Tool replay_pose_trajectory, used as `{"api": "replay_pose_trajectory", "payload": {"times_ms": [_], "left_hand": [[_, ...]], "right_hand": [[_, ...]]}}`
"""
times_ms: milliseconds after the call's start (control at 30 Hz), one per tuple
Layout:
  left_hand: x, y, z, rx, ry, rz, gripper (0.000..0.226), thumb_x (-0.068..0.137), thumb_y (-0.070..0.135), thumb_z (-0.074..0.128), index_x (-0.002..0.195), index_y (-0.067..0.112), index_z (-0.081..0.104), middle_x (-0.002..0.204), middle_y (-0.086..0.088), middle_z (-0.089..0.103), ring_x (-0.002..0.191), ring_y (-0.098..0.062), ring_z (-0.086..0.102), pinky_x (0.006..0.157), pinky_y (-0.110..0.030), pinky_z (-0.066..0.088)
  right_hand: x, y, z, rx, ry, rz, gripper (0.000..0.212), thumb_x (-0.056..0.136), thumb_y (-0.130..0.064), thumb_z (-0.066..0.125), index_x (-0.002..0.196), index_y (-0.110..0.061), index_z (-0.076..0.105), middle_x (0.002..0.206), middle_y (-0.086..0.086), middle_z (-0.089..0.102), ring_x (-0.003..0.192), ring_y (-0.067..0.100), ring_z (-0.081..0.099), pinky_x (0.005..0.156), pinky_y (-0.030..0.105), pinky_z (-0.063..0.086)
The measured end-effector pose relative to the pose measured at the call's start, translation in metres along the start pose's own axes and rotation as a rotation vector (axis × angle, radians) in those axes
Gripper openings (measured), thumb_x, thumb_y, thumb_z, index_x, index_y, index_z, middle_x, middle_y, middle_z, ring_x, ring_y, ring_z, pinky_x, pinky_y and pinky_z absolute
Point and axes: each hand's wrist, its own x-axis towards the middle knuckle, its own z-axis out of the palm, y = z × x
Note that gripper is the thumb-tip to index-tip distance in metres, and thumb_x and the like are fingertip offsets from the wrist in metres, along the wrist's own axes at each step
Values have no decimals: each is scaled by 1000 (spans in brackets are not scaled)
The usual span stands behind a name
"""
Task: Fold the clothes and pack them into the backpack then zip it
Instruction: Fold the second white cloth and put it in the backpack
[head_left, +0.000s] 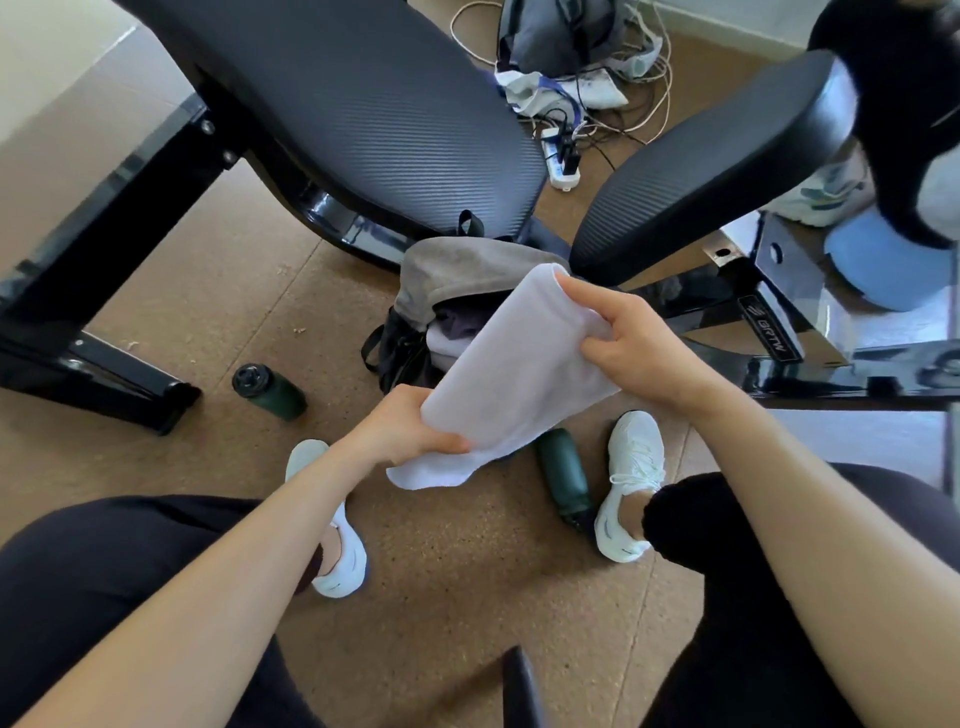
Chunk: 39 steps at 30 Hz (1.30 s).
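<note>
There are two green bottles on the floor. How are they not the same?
The left bottle lies out in the open near the bench leg, with its black cap pointing up at the camera. The right bottle lies between the shoes, its top end partly hidden under the white cloth, and it looks longer from here. The left bottle is fully in view; the right one is not. Both are dark green and rest on the brown floor.

Cork floor (457, 587) carries backpack (447, 291) and two green bottles (270, 389).
</note>
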Motion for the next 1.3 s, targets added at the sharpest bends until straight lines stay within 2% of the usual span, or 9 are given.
{"api": "replay_pose_trajectory", "payload": {"times_ms": [133,333,433,567,667,767,1000,1133,1300], "left_hand": [[4,-8,-2,13,29,-62,50,71,39,92,104,6,75,105,-9,75,98,-22,69,89,-47,56],[3,-11,-1,-80,146,19,44,75,28,90,115,24,73,111,8,73,104,-8,66,99,-37,53],[3,-8,-1,-83,174,29,57,77,25,89,129,23,67,124,8,65,112,-11,59,93,-27,46],[5,-12,-2,-84,187,16,60,76,26,89,131,26,65,128,5,65,117,-15,58,93,-30,46],[4,-7,-1,-65,179,78,63,78,24,88,135,24,61,127,10,61,119,-12,55,90,-20,44],[-1,7,0,-71,98,163,69,79,20,88,138,30,55,123,29,52,117,5,48,92,-14,36],[-8,18,-1,-112,-121,250,53,76,23,90,124,22,67,117,7,72,110,-9,68,95,-33,56],[-9,12,0,-95,-168,137,45,74,30,91,115,21,73,111,7,74,106,-9,69,96,-41,57],[-8,9,-3,-91,-138,59,45,71,32,93,111,24,74,104,12,76,95,0,69,83,-26,55]], "right_hand": [[1,3,1,9,17,37,81,90,7,42,155,-41,35,149,-13,50,133,24,51,113,43,41],[-2,-9,5,45,-136,-56,83,86,11,43,148,-44,41,127,-25,60,93,-15,60,75,10,42],[-1,-9,11,15,-210,-47,84,86,10,43,148,-47,41,90,-24,59,68,-4,55,62,13,38],[2,-5,13,-67,-210,-19,84,87,9,40,150,-46,43,105,-5,69,78,10,61,66,20,41],[-2,-6,12,-42,-346,-41,88,84,14,38,146,-48,47,132,-23,61,101,3,64,75,18,43],[-4,-9,8,-33,-428,-74,88,83,18,39,141,-47,53,114,-44,55,108,-16,54,83,9,42],[-9,-12,-1,304,-475,-113,84,80,30,38,144,-23,55,129,-2,71,120,15,66,87,25,55],[-6,-8,-6,463,-379,-82,80,81,33,37,146,-12,53,130,6,69,117,23,68,82,29,57],[1,1,-8,531,-121,-15,87,76,29,37,145,-19,56,133,9,67,124,30,64,97,47,54]]}}
